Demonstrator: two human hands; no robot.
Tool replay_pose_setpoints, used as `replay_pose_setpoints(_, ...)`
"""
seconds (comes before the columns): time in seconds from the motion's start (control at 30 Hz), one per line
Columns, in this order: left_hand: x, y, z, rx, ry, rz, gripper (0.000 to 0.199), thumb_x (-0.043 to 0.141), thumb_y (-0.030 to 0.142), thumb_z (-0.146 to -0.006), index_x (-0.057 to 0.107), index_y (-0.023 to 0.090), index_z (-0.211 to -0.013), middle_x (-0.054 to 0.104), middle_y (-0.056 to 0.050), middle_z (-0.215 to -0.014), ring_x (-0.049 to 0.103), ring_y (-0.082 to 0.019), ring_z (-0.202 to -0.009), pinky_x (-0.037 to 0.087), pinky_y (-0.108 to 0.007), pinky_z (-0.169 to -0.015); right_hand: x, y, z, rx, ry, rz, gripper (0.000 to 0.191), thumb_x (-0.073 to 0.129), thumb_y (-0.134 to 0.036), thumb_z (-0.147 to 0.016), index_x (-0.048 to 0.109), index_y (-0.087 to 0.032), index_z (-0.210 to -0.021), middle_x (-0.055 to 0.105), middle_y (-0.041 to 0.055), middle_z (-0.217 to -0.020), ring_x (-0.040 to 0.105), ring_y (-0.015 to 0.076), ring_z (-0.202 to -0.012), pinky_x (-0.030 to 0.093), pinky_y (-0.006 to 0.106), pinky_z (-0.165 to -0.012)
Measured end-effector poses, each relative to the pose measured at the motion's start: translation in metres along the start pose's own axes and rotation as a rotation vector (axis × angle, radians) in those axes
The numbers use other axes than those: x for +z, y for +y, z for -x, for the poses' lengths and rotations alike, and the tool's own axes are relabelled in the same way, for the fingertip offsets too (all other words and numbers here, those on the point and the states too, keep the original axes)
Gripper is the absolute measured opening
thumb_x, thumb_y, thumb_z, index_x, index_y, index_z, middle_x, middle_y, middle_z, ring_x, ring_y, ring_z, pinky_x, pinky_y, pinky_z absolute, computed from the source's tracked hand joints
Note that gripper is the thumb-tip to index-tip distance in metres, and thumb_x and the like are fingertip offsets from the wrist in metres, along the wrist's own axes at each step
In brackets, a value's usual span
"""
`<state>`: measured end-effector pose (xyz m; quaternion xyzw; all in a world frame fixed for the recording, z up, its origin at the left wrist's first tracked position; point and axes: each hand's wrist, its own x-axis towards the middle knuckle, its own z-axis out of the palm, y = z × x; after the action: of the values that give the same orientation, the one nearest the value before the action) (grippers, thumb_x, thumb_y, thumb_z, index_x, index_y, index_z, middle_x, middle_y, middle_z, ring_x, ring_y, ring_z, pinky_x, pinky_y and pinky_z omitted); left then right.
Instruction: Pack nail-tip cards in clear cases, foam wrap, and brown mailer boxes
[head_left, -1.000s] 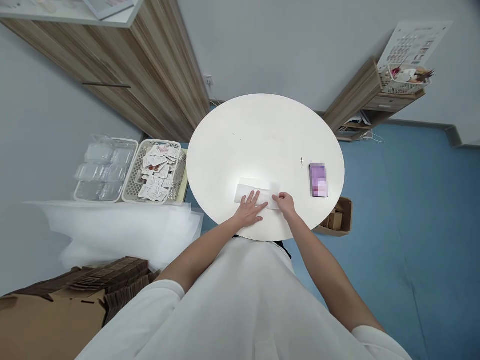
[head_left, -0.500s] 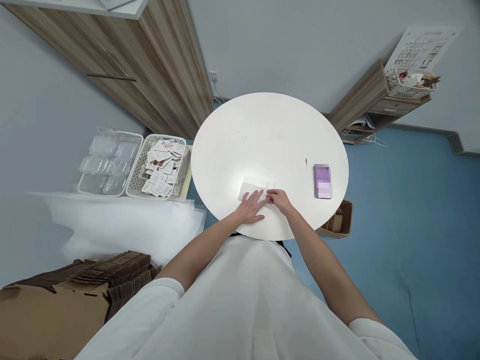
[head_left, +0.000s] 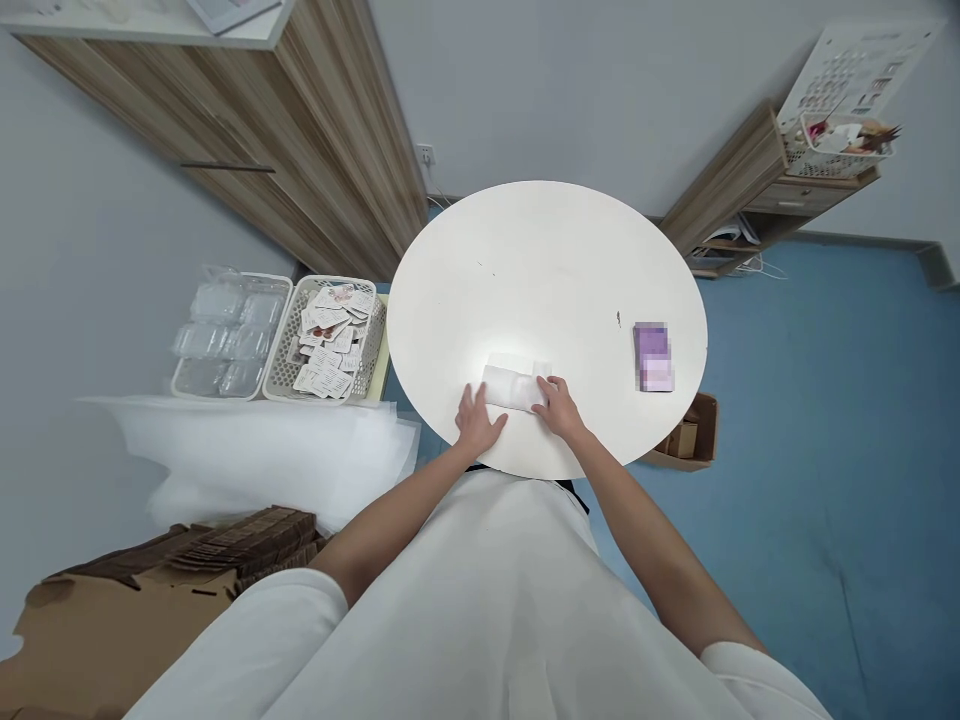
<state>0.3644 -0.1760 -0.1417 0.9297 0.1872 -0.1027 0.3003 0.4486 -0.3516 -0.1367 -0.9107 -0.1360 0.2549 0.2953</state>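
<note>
Head view: a white wrap (head_left: 511,389) lies near the close edge of a round white table (head_left: 540,260).
I see a basket (head_left: 280,376) full of cards (head_left: 328,360) on the left. Next, the left hand (head_left: 477,424), fingers spread wide, is by the wrap's left end; I can't tell if it touches. The right hand (head_left: 559,408) has its bent fingers and thumb on the wrap's right end; I can't tell if they pinch. Last, a purple and pink thing (head_left: 654,357) lies on the table.

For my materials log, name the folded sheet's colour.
The folded sheet is white, best seen in the head view.
</note>
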Motion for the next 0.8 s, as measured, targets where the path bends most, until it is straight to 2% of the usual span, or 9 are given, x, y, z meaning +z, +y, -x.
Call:
replay_pose_setpoints(0.03, 0.001, -0.004, 0.001, -0.120, 0.031, 0.084, 0.074, 0.049, 0.047, -0.076, 0.012, 0.023, -0.135, 0.014, -0.017, -0.141, 0.017, -0.035, -0.128, 0.029, -0.053, -0.093, 0.002, -0.002, -0.001, -0.016, -0.010, 0.003, 0.060, 0.051, -0.026, -0.075, 0.030, -0.030, -0.131, 0.025, 0.0067, -0.134, 0.050, 0.0218, -0.102, 0.042, 0.037, -0.085)
replay_pose_setpoints(0.1, 0.003, -0.012, 0.000, -0.249, 0.044, 0.248, 0.074, 0.050, 0.045, -0.076, 0.010, 0.022, -0.134, 0.022, -0.018, -0.137, 0.025, -0.032, -0.126, 0.033, -0.048, -0.092, 0.005, -0.005, -0.002, -0.044, -0.029, -0.002, 0.060, 0.051, -0.026, -0.075, 0.030, -0.029, -0.131, 0.025, 0.0062, -0.134, 0.048, 0.0222, -0.105, 0.042, 0.037, -0.086)
replay_pose_setpoints(0.23, 0.004, -0.019, -0.011, -0.368, 0.034, 0.509, 0.071, 0.054, 0.043, -0.075, 0.016, 0.023, -0.131, 0.036, -0.015, -0.126, 0.042, -0.025, -0.115, 0.041, -0.038, -0.087, 0.008, -0.009, -0.003, -0.072, -0.051, -0.041, 0.059, 0.051, -0.024, -0.075, 0.031, -0.029, -0.130, 0.025, 0.0054, -0.134, 0.045, 0.0214, -0.110, 0.041, 0.036, -0.089)
replay_pose_setpoints(0.33, -0.001, -0.018, -0.020, -0.486, 0.021, 0.608, 0.070, 0.056, 0.044, -0.074, 0.019, 0.022, -0.129, 0.043, -0.014, -0.117, 0.055, -0.018, -0.092, 0.047, -0.031, -0.071, 0.008, -0.008, -0.003, -0.083, -0.061, -0.074, 0.059, 0.051, -0.024, -0.074, 0.031, -0.029, -0.130, 0.026, 0.0053, -0.134, 0.044, 0.0209, -0.110, 0.040, 0.035, -0.090)
replay_pose_setpoints(0.4, -0.008, -0.015, -0.022, -0.507, -0.055, 0.630, 0.063, 0.056, 0.045, -0.074, 0.028, 0.019, -0.124, 0.050, -0.012, -0.108, 0.057, -0.014, -0.076, 0.047, -0.027, -0.061, 0.008, -0.007, -0.003, -0.082, -0.060, -0.089, 0.059, 0.051, -0.024, -0.074, 0.032, -0.028, -0.130, 0.026, 0.0055, -0.133, 0.045, 0.0207, -0.109, 0.040, 0.036, -0.090)
replay_pose_setpoints(0.5, -0.019, -0.010, -0.023, -0.438, -0.183, 0.633, 0.040, 0.059, 0.042, -0.071, 0.049, 0.017, -0.101, 0.056, -0.007, -0.089, 0.054, -0.012, -0.065, 0.043, -0.025, -0.054, 0.009, -0.005, -0.004, -0.080, -0.048, -0.102, 0.059, 0.052, -0.024, -0.073, 0.033, -0.029, -0.129, 0.026, 0.0053, -0.132, 0.045, 0.0207, -0.108, 0.040, 0.036, -0.090)
replay_pose_setpoints(0.6, -0.025, -0.004, -0.024, -0.338, -0.194, 0.536, 0.020, 0.056, 0.036, -0.072, 0.052, 0.017, -0.076, 0.055, -0.002, -0.074, 0.051, -0.012, -0.061, 0.039, -0.024, -0.053, 0.013, -0.004, -0.004, -0.075, -0.028, -0.110, 0.059, 0.053, -0.024, -0.072, 0.033, -0.030, -0.128, 0.022, 0.0054, -0.131, 0.044, 0.0209, -0.108, 0.041, 0.037, -0.089)
replay_pose_setpoints(0.7, -0.024, 0.008, -0.027, -0.190, -0.155, 0.385, 0.015, 0.051, 0.032, -0.075, 0.049, 0.018, -0.070, 0.052, 0.000, -0.069, 0.049, -0.012, -0.061, 0.038, -0.024, -0.055, 0.015, -0.005, -0.004, -0.049, -0.006, -0.101, 0.060, 0.054, -0.023, -0.071, 0.034, -0.029, -0.128, 0.023, 0.0068, -0.126, 0.046, 0.0204, -0.104, 0.042, 0.037, -0.086)
replay_pose_setpoints(0.8, -0.014, 0.026, -0.031, -0.025, -0.169, 0.265, 0.012, 0.049, 0.031, -0.076, 0.049, 0.020, -0.076, 0.054, 0.000, -0.071, 0.050, -0.013, -0.063, 0.039, -0.025, -0.058, 0.016, -0.006, -0.006, -0.042, -0.007, -0.109, 0.059, 0.054, -0.024, -0.072, 0.034, -0.027, -0.128, 0.034, 0.0066, -0.113, 0.048, 0.0189, -0.096, 0.042, 0.035, -0.083)
